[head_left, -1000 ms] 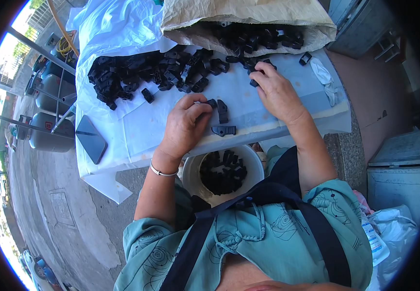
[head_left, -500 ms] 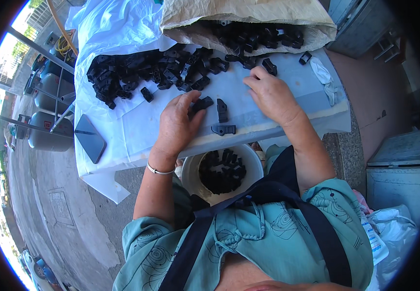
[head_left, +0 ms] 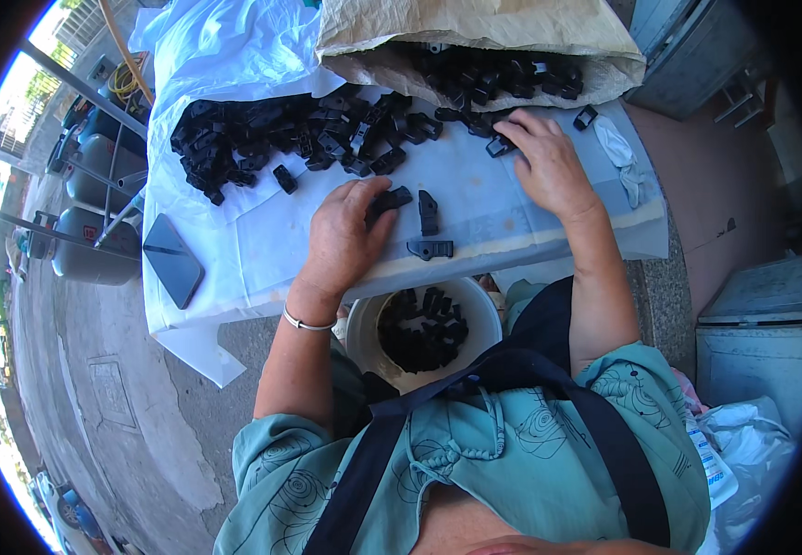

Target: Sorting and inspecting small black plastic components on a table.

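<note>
My left hand (head_left: 341, 231) is closed around a black plastic part (head_left: 392, 201), whose far end shows between thumb and fingers. Just right of it, a second black plastic part (head_left: 429, 213) stands lengthwise on the sheet. Nearer the table edge a third black part (head_left: 431, 250) lies crosswise. Farther right, my right hand (head_left: 554, 166) curls its fingers and thumb about another small black plastic part (head_left: 501, 146), close to the paper sack's mouth. Its fingertips are partly hidden.
A heap of black parts (head_left: 262, 139) spills from a white plastic bag (head_left: 225, 55). A brown paper sack (head_left: 484, 28) holds more. A dark flat phone-like slab (head_left: 172, 261) lies at left, a white glove (head_left: 617, 153) at right. Below the edge stands a white bucket (head_left: 489, 324) with black parts.
My right hand has moved right and its fingers have come over a black part, which has shifted toward me and turned. My left hand keeps its hold in nearly the same place.
</note>
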A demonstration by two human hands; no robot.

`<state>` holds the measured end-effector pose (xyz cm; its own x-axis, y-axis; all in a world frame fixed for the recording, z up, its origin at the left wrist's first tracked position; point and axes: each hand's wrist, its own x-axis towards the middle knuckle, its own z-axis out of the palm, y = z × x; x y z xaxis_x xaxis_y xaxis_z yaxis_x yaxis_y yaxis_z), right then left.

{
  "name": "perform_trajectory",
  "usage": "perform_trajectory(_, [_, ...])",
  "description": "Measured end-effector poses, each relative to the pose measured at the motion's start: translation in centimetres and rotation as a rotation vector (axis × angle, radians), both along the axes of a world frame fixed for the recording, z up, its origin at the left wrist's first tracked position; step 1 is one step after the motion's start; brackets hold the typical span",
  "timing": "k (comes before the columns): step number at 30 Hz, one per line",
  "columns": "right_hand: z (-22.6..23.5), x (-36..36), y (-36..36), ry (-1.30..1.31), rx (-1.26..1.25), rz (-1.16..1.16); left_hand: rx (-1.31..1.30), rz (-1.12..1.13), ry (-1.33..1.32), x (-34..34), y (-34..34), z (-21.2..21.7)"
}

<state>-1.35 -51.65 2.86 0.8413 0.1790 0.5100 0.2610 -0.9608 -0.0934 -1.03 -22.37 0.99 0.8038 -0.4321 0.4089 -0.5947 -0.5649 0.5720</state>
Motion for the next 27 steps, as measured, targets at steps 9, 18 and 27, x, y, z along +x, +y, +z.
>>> perform_trajectory(9, [0.0,-0.3,2.1,0.293,0.186,0.116,-0.001,0.007,0.012,0.1,0.2,-0.3])
perform_trajectory(18, [0.5,-1.6,6.9,0.019,0.418,0.531,-0.371,0.009,0.173,-1.1,-1.5,1.9])
perform_trajectory(27, [1.0,-2.7,8.7,0.109,0.402,0.627,-0.781,-0.18,0.694,-1.2,-0.5,1.5])
